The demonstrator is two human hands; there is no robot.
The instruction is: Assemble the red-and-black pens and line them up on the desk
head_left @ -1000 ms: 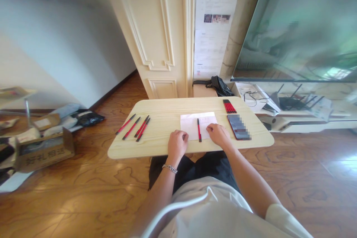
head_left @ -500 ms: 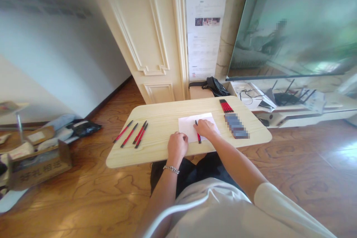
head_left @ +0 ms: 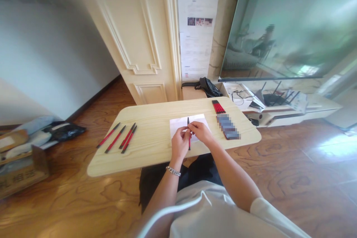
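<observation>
Since both your hands meet on one slim pen (head_left: pixel 189 145) at the white paper (head_left: pixel 176 123), steadiness depends on how they share it. Your left grip (head_left: pixel 180 143), over the paper's left half, looks closed on the pen; overlapping fingers hide how firmly it pinches. The pen itself points away from you over the paper, its tail towards the paper's near edge. Your right grip (head_left: pixel 201 132), over the paper's right half, is closed too, pinching the pen's upper part. Line both pinches up along the barrel and press lightly, lest it twist.

Left of the paper, four loose pens (head_left: pixel 114 140) lie slanted: slender, red with black ends, probably smooth plastic. The paper is thin and matte on a pale, wood-grained tabletop (head_left: pixel 150 130). Right of the paper, a row of pens (head_left: pixel 219 108) sits packed side by side, beyond a flat, rectangular phone (head_left: pixel 228 128).
</observation>
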